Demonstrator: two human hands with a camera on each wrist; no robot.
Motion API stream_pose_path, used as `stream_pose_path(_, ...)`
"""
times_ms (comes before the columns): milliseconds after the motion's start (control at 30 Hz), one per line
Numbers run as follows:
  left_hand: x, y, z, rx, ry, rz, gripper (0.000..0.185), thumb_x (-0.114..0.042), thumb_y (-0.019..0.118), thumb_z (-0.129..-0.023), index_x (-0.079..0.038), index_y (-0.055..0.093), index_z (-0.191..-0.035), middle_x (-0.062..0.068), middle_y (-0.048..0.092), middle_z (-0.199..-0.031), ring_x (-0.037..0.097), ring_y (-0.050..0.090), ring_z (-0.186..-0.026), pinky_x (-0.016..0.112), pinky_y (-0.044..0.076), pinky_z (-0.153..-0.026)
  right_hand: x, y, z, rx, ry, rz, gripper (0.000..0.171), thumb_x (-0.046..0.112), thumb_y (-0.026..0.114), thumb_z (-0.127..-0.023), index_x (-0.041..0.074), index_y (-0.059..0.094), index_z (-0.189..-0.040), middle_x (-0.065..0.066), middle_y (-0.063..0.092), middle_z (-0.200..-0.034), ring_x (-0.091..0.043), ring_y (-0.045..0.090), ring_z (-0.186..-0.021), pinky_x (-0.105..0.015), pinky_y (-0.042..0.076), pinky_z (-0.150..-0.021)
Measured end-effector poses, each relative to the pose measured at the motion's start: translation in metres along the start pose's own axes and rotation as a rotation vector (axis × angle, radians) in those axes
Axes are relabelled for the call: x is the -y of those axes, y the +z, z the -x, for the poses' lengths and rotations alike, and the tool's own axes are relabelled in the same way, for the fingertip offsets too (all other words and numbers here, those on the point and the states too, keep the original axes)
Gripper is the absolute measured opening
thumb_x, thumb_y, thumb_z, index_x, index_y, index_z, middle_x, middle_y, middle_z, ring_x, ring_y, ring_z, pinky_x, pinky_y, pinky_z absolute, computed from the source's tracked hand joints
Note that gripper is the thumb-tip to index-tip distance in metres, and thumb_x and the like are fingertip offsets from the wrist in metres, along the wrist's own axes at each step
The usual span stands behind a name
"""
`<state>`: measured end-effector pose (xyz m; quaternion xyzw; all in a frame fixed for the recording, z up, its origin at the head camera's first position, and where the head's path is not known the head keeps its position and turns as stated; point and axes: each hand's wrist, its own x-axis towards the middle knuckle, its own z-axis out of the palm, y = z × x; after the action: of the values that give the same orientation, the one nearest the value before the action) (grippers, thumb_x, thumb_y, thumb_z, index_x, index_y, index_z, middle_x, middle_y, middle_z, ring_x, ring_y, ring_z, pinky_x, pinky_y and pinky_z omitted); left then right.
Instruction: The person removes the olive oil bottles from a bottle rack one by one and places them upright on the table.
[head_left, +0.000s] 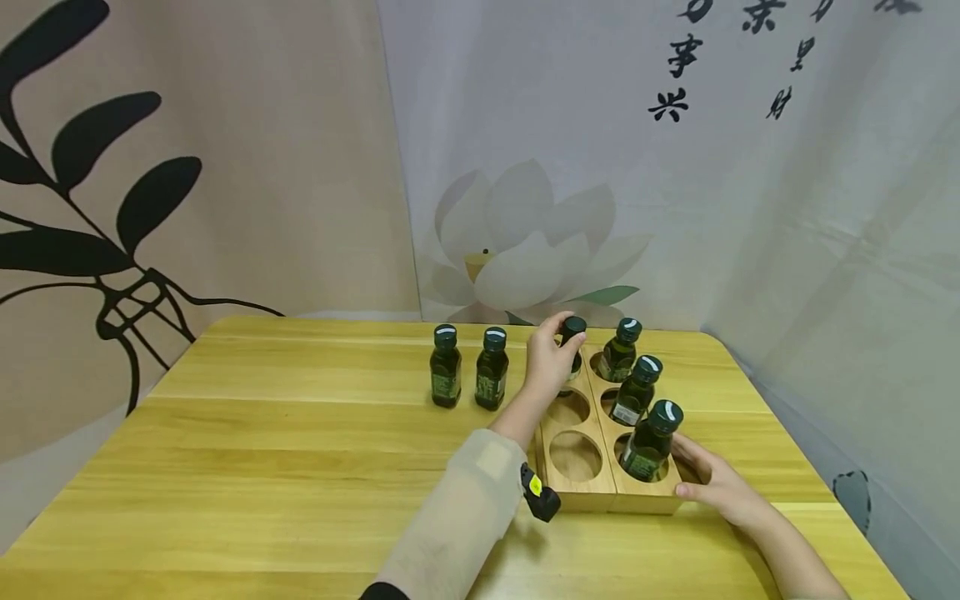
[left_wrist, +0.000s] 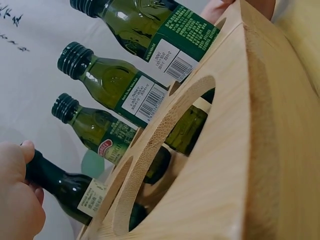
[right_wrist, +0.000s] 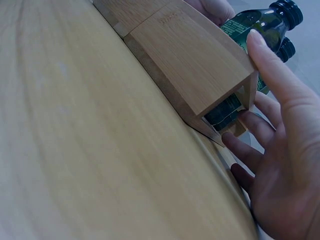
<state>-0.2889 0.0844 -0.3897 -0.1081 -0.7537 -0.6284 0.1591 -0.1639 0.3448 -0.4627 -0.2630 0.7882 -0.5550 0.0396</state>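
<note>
Green glass bottle (head_left: 573, 337) standing in far-left hole of wooden rack (head_left: 577, 492); my left hand (head_left: 551, 360) gripping it, fingers (head_left: 572, 347) curling round neck below black cap. Right hand (head_left: 716, 483) bracing rack's near-right corner, fingers straight along its side, thumb on near edge. Three more bottles (head_left: 636, 390) filling right row. Two left-row holes (head_left: 575, 455) showing bare. Two bottles (head_left: 468, 367) standing on tabletop (head_left: 262, 450), just left of rack.
</note>
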Motion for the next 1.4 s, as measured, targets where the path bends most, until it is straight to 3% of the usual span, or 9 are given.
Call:
stream_pose_path(300,-0.011,-0.006,-0.003,0.012,0.05,0.011,0.036,-0.011,0.069,-0.089,-0.009,0.062,-0.125,0.008,0.062,-0.107,0.02,0.06,-0.096,0.025,0.053,-0.073,0.002,0.0,0.0,-0.004,0.005,0.011,0.074,0.01,0.068,-0.09,-0.021,0.022,-0.139,0.024,0.047,-0.131,0.005,0.042,-0.119,-0.012,0.029,-0.096)
stream_pose_path(533,-0.03,-0.013,-0.008,0.012,0.133,-0.003,0.037,-0.012,0.068,-0.089,-0.006,0.061,-0.125,0.008,0.063,-0.108,0.018,0.058,-0.097,0.024,0.053,-0.073,0.003,-0.001,0.0,-0.003,-0.001,0.01,0.074,0.01,0.067,-0.09,-0.021,0.023,-0.139,0.023,0.048,-0.131,0.005,0.042,-0.12,-0.012,0.029,-0.096)
stream_pose_path(1033,-0.072,-0.04,-0.014,0.04,0.225,0.01,0.038,-0.013,0.07,-0.088,-0.003,0.062,-0.125,0.01,0.064,-0.107,0.017,0.058,-0.096,0.021,0.05,-0.073,-0.001,-0.001,0.001,-0.001,0.008,0.007,0.074,0.01,0.067,-0.09,-0.02,0.022,-0.14,0.022,0.047,-0.131,0.005,0.042,-0.12,-0.012,0.029,-0.097)
stream_pose_path(1133,-0.081,-0.049,-0.014,0.051,0.234,0.007,0.038,-0.014,0.07,-0.088,-0.003,0.062,-0.125,0.01,0.063,-0.107,0.017,0.057,-0.096,0.023,0.049,-0.072,-0.001,-0.001,0.001,0.0,0.017,0.007,0.074,0.011,0.067,-0.09,-0.02,0.022,-0.14,0.01,0.047,-0.135,0.005,0.042,-0.12,-0.012,0.029,-0.097)
stream_pose_path(1333,-0.098,-0.068,-0.015,0.052,0.276,-0.01,0.038,-0.013,0.07,-0.089,-0.002,0.062,-0.124,0.011,0.064,-0.107,0.018,0.057,-0.097,0.024,0.045,-0.074,-0.001,0.0,0.001,-0.004,0.027,0.028,0.075,0.015,0.067,-0.091,-0.02,0.023,-0.14,-0.039,0.039,-0.134,0.005,0.042,-0.12,-0.012,0.029,-0.096)
stream_pose_path(1400,-0.103,-0.075,-0.016,0.045,0.299,-0.021,0.038,-0.013,0.07,-0.089,-0.002,0.062,-0.124,0.011,0.065,-0.107,0.018,0.058,-0.096,0.025,0.044,-0.074,-0.001,0.0,0.001,-0.01,0.04,0.032,0.075,0.014,0.068,-0.09,-0.019,0.023,-0.141,-0.039,0.038,-0.134,0.005,0.042,-0.119,-0.012,0.029,-0.096)
